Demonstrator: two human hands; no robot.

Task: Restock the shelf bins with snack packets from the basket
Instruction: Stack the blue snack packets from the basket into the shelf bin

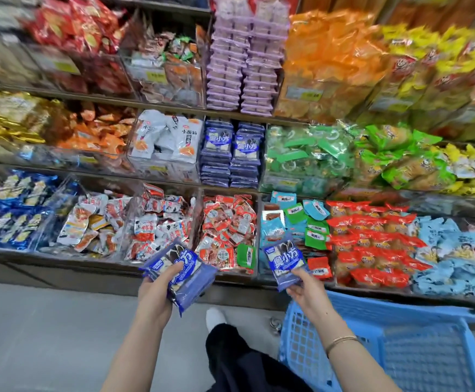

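My left hand [157, 290] grips a small stack of dark blue snack packets [182, 273] in front of the lowest shelf. My right hand [305, 290] pinches one or two of the same blue packets [284, 261] by their lower edge. Both hands are held at about the same height, apart from each other. On the middle shelf, two neat stacks of matching blue packets [232, 154] fill a clear bin. The light blue plastic basket [400, 349] stands on the floor at the lower right, under my right forearm; its inside is blurred.
Three shelf levels hold clear bins of mixed snack packets: red and white packets [228, 230] just beyond my hands, green packets [304, 157] right of the blue stacks, purple packs [244, 63] above. Grey floor [47, 335] lies at the left. My leg and white shoe [215, 318] are between my arms.
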